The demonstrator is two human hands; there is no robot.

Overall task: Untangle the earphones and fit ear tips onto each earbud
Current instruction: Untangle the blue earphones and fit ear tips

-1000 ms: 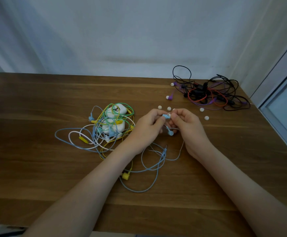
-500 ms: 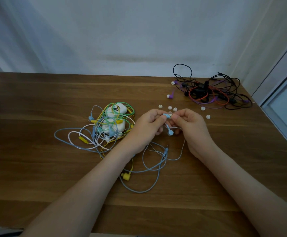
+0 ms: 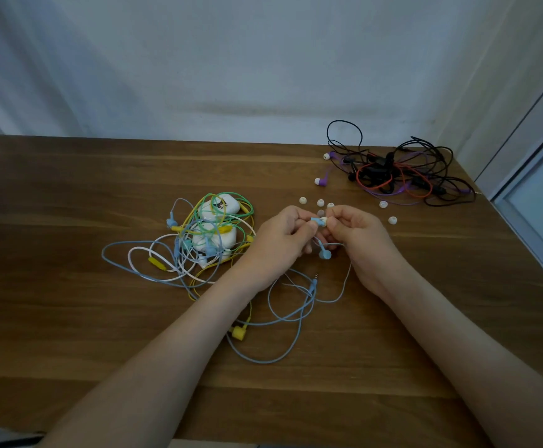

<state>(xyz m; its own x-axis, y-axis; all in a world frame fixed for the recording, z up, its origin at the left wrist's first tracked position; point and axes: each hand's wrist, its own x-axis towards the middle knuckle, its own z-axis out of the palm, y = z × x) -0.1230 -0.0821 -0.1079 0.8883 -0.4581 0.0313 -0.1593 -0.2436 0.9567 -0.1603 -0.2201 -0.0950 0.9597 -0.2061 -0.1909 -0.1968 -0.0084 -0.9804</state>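
While your left hand (image 3: 280, 244) pinches the light-blue plastic earbud (image 3: 315, 220) just above the frame's middle and your right hand (image 3: 360, 237) pinches the soft white silicone ear tip (image 3: 323, 221) against it, a crooked push could fold the tip or leave it half seated. If either pinch slips, the tip may spring off among the loose white ear tips (image 3: 320, 202) on the brown wooden table (image 3: 69, 205).

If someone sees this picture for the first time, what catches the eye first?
At the centre, the left hand pinches a light-blue earbud, the right hand a white ear tip. A pastel earphone tangle lies to their left, a dark earphone tangle at the far right.
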